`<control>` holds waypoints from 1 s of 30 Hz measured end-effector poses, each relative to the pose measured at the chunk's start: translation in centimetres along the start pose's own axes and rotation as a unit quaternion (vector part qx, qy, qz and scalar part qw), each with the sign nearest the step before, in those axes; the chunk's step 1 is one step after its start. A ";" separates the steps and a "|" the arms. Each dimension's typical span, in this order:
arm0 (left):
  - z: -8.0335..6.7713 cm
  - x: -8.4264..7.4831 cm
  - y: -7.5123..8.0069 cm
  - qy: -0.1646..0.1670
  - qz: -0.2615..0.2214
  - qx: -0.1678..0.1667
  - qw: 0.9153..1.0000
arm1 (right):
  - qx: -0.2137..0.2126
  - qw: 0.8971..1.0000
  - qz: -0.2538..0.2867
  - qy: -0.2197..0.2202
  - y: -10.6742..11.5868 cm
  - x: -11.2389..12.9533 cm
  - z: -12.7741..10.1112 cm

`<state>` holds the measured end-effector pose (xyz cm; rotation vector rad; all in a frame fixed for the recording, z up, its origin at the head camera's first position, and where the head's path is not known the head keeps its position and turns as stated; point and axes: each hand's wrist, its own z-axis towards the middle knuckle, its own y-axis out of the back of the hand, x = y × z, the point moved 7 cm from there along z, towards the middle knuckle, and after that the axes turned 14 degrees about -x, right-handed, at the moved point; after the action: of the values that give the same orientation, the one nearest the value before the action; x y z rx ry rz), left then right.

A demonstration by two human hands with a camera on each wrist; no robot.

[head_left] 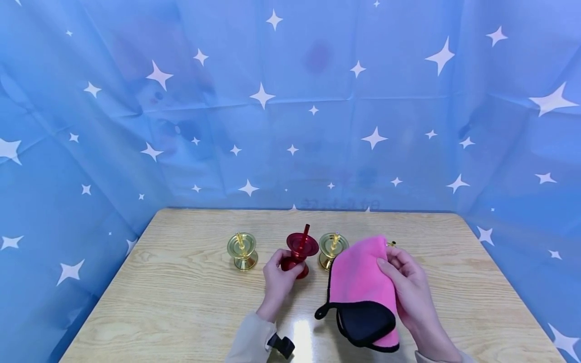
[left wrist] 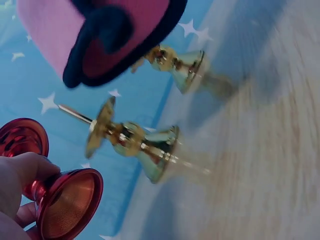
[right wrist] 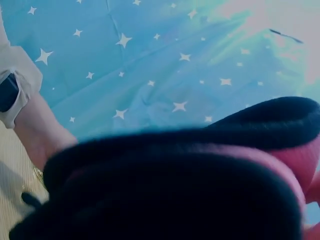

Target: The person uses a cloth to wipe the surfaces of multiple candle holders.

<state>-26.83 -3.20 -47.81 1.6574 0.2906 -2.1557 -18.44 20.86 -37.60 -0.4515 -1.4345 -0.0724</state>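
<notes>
Starry backdrop (head_left: 317, 161) above; lower center, left hand (head_left: 278, 282) grips red candlestick (head_left: 302, 246) mid-stem, likely for balance; right hand (head_left: 410, 290) holds pink cloth (head_left: 360, 275).

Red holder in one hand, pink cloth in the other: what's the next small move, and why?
I'd probably bring the pink cloth to the red holder, avoiding the gold holder close by. The left hand already holds the red holder, its hollow underside showing in the left wrist view; the right hand holds the cloth, which isn't touching it yet.
</notes>
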 end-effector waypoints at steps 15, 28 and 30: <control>-1.2 -4.7 1.4 -0.071 -0.012 0.020 0.997 | 0.044 0.995 0.058 -0.064 -3.0 -1.2 0.4; -2.4 -8.0 2.1 -0.161 -0.024 0.016 0.987 | 0.072 0.986 0.121 -0.090 -5.1 -0.9 0.4; -2.6 -8.2 2.1 -0.179 -0.023 0.012 0.984 | 0.082 0.985 0.120 -0.090 -5.3 -1.0 0.3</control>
<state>-21.89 -2.45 -40.49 1.2521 0.1974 -2.4450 -20.55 15.93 -37.17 -0.5024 -1.5378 0.2849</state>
